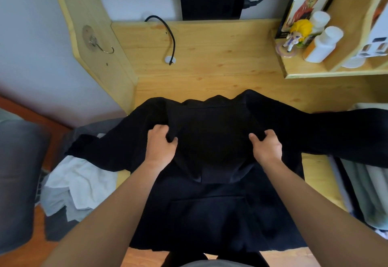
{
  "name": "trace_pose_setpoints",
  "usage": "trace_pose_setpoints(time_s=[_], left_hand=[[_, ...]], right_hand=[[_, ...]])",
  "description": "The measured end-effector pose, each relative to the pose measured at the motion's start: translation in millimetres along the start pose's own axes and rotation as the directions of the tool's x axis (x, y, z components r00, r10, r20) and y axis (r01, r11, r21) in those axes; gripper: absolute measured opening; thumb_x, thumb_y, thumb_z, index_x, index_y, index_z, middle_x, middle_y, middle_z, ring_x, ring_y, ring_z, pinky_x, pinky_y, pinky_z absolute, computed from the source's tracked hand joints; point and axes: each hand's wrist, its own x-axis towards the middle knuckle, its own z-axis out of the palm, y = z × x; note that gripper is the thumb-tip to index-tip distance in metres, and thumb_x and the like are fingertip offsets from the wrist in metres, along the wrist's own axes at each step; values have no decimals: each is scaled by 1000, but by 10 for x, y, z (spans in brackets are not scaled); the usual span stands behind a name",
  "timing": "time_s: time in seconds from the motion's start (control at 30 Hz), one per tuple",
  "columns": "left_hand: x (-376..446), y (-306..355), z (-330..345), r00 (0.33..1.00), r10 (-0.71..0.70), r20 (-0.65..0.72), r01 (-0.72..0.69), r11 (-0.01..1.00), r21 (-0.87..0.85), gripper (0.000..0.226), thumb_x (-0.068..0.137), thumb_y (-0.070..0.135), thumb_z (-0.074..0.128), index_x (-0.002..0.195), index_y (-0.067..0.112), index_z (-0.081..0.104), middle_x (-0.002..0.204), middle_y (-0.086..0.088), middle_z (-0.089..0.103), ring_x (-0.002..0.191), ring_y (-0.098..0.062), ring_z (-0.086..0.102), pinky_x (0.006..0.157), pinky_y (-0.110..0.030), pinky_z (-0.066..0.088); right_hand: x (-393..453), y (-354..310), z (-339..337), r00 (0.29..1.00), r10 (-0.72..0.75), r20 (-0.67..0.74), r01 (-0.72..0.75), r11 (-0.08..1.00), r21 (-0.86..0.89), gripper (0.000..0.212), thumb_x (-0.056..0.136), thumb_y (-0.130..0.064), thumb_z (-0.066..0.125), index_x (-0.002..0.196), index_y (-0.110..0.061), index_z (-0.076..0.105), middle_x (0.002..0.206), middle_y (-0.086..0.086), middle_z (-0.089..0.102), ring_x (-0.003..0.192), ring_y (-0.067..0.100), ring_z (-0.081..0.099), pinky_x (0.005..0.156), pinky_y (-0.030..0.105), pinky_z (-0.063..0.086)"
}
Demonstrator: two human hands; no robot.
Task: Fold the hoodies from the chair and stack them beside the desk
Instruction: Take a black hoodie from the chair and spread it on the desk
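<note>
Fabric first: the black hoodie (210, 203) lies spread front-up on the desk (210, 56), hood flat at its middle, hem spilling over the near edge toward me. I judge it soft, limp and fairly thick, not slippery, so it should drape wherever unsupported. My left hand (160, 147) and right hand (265, 148) each pinch a bunch of cloth at the shoulders, which looks like the sensible hold. Both sleeves overhang the desk sides. Far of the hoodie the desk is bare wood; the shelf (304, 73) crowds the far right, pale clothes (79, 182) sit left.
</note>
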Motion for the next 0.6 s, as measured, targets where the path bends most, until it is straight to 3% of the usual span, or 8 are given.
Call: trace_pose_setpoints(time_s=[0.1, 0.17, 0.23, 0.3, 0.33, 0.4, 0.5, 0.6], left_hand=[[15, -6, -56, 945, -17, 325, 35, 998, -48, 38, 97, 23, 67, 134, 21, 57, 125, 11, 57, 117, -11, 53, 105, -30, 43], [34, -40, -94, 883, -76, 463, 112, 992, -50, 48, 95, 46, 64, 139, 29, 54, 131, 15, 57, 125, -15, 55, 109, -35, 43], [70, -15, -137, 835, -188, 517, 298, 944, -138, 62, 94, 68, 48, 145, 33, 51, 137, 15, 54, 129, -15, 51, 112, -39, 39], [120, -40, -156, 831, -268, 488, 424, 873, -243, 57, 102, 64, 35, 147, 32, 48, 144, 8, 52, 134, -19, 48, 116, -41, 34], [152, -73, -172, 850, -270, 453, 408, 880, -242, 44, 105, 55, 35, 142, 36, 51, 145, 5, 53, 133, -22, 50, 116, -44, 36], [206, -147, -205, 855, -252, 453, 305, 951, -47, 30, 104, 45, 39, 131, 44, 53, 141, -1, 53, 127, -29, 50, 112, -52, 41], [208, -163, -192, 861, -234, 451, 109, 952, 287, 38, 103, 47, 46, 139, 35, 51, 139, -7, 47, 131, -36, 41, 109, -53, 40], [97, -113, -124, 940, -84, 330, -5, 965, 260, 28, 98, 36, 61, 122, 28, 52, 125, -3, 46, 111, -28, 52, 95, -45, 49]], right_hand=[[-18, 51, 20, 999, -30, 18, 33, 988, -148, 57, 98, -31, 62, 145, -13, 37, 140, 11, 48, 118, 34, 57, 89, 44, 50], [-36, 56, 50, 991, -129, 26, 132, 972, -197, 58, 98, -25, 61, 149, -15, 33, 146, 11, 40, 122, 33, 54, 91, 43, 49], [-54, 54, 79, 983, -176, 56, 185, 956, -227, 60, 99, -19, 59, 151, -15, 30, 147, 11, 38, 123, 33, 53, 91, 42, 48], [-52, 71, 95, 985, -160, 69, 172, 955, -243, 60, 100, -17, 57, 152, -16, 28, 147, 12, 38, 122, 34, 53, 88, 41, 48], [-48, 80, 96, 987, -145, 71, 158, 956, -246, 61, 100, -16, 57, 153, -17, 27, 147, 12, 38, 122, 34, 54, 85, 40, 46], [-43, 82, 93, 990, -122, 67, 135, 960, -245, 61, 100, -16, 57, 153, -18, 27, 147, 12, 39, 121, 35, 54, 82, 38, 45], [-55, 66, 101, 992, -108, 58, 119, 963, -243, 60, 99, -16, 58, 151, -16, 28, 147, 13, 40, 120, 37, 55, 88, 43, 47], [-82, 56, 125, 993, -115, 41, 121, 965, -232, 57, 98, -16, 59, 148, -13, 31, 145, 14, 42, 119, 38, 55, 92, 45, 47]])
